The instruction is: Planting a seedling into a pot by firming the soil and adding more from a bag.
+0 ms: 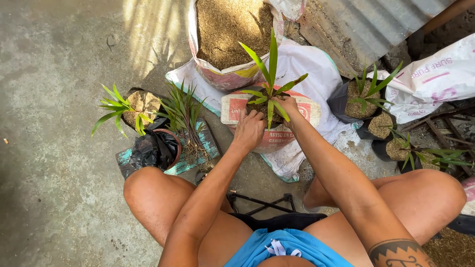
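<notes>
Nearest, between the seated person's knees, both hands work at one pot on the concrete floor (59,148). The left hand (249,129) is curled, knuckles up, fingers pressed down into the soil at the base of the green seedling with long blade leaves (268,86). The right hand (288,106) cups the far side of the stem; whether it pinches the stem or only pushes soil against it I cannot tell. The plant stands upright in a squat planting bag of white woven plastic with red print (273,134), which sits on a flattened white sack (307,69).

The bag looks soft-walled and heavy with soil, so it would be best lifted from below or by both sides. The leaves seem thin and easily creased; the stem base is the firmer hold.

Farther off stands a large open sack of brown husk (230,34).
</notes>
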